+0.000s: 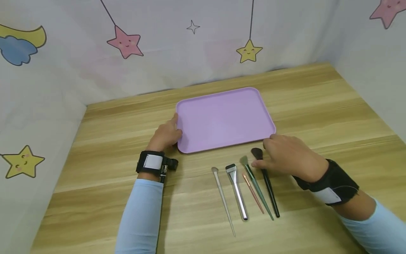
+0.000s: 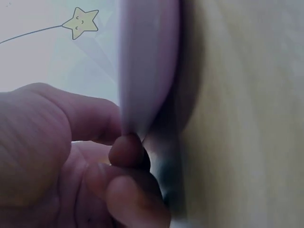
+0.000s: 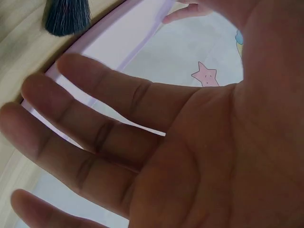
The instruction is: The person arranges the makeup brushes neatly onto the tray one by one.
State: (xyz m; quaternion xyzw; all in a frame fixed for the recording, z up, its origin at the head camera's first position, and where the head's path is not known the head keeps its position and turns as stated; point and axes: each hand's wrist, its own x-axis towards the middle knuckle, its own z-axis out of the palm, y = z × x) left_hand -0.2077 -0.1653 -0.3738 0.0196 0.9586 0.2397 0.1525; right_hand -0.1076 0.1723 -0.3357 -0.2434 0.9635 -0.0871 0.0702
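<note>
Purple tray (image 1: 225, 118) on desk (image 1: 104, 141): left hand (image 1: 165, 134) pinches left edge; right hand (image 1: 289, 155), straight-fingered, ungripping, at near right corner.

Tray (image 1: 225, 120): smooth plastic, low sheen.
Tabletop (image 1: 101, 158): wood-grain surface, smooth, satin.
Silver brush (image 1: 239, 197): glossy, metallic-looking handle.
Black brush (image 1: 257, 153): matt, fibrous bristles.
Backdrop (image 1: 196, 60): matt cloth, faintly creased.
Sleeves (image 1: 139, 215): smooth cloth.

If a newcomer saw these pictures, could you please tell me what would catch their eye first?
Their eye would probably fall on the rectangular lavender tray on the wood-grain table, the left hand at its left edge, the right hand by its near right corner. Next come five slim makeup brushes lying before it.
</note>
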